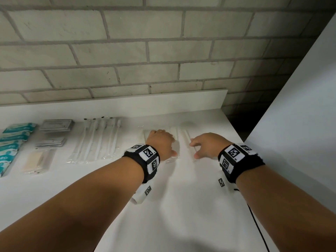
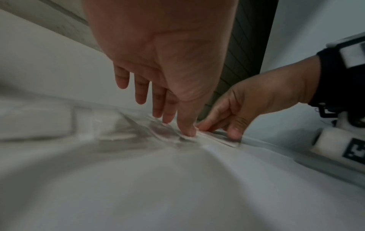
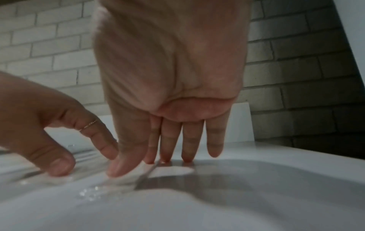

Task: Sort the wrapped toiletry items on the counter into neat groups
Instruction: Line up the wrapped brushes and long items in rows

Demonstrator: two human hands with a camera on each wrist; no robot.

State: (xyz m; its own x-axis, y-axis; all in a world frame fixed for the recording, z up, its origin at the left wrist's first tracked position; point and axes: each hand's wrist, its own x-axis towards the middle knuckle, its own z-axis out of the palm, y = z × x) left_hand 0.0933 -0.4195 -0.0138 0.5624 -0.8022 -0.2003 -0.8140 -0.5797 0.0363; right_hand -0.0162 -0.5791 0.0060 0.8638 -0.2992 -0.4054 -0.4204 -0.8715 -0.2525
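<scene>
Several clear-wrapped packets with long white items lie side by side at the counter's back right. My left hand [image 1: 162, 142] lies flat on the left packets [image 1: 147, 134], its straight fingers [image 2: 168, 112] and thumb pressing the plastic [image 2: 138, 129]. My right hand [image 1: 204, 146] rests on the neighbouring packet [image 1: 185, 137], which holds a white stick. In the right wrist view its straight fingertips [image 3: 189, 150] and thumb touch the wrapper [image 3: 92, 190]. Neither hand curls round anything. The packets' middles are hidden under the hands.
To the left lie grouped items: wrapped toothbrushes [image 1: 96, 140], two stacks of grey sachets [image 1: 56, 125], a beige wrapped bar [image 1: 37, 159] and teal packets [image 1: 12, 140]. A low white ledge [image 1: 127, 102] and brick wall [image 1: 145, 51] bound the back; a white panel [image 1: 300, 115] stands at right.
</scene>
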